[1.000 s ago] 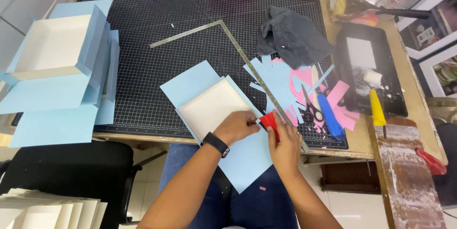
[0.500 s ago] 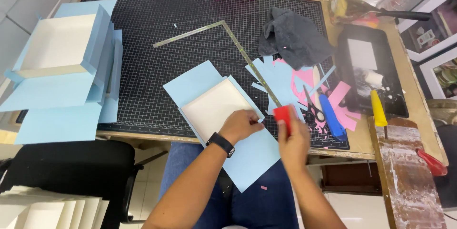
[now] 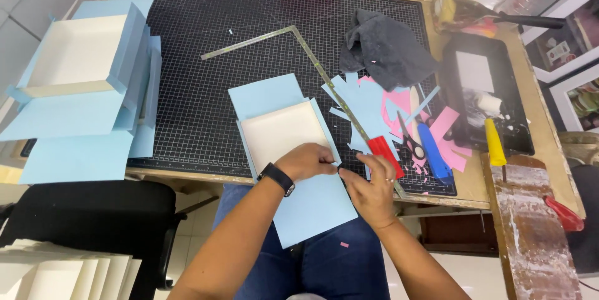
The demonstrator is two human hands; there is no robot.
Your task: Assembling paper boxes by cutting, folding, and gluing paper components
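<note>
Head view: the left hand (image 3: pixel 307 161) lies knuckles up on the near right corner of a shallow white box tray (image 3: pixel 282 135), fingers curled over the tray's near wall and pressing there; whether they pinch anything I cannot tell. The tray sits on a light blue paper sheet (image 3: pixel 312 203) that lies over the near edge of the black cutting mat (image 3: pixel 206 82) and hangs past the table's front edge above the person's lap. A black wristband is on the left wrist.

The right hand (image 3: pixel 373 189) is just beside the left, at the sheet's right edge, fingertips meeting the left hand's at the tray's corner. Its fingers are loosely bent and hold a red cutter (image 3: pixel 385 156), which stands up from the hand toward the mat's right side. The tray's corner is directly between the 2 hands, touched by both.

A metal L-square ruler (image 3: pixel 321 72) lies across the middle of the mat, its long arm running down to the red cutter. Blue and pink paper scraps (image 3: pixel 374 108) are scattered at the mat's right edge, with black scissors (image 3: pixel 409 139) and a blue knife (image 3: pixel 435 158) among them. A grey cloth (image 3: pixel 384 47) is toward the far right corner. At the left edge a finished blue box (image 3: pixel 81 57) rests on more blue sheets.
</note>
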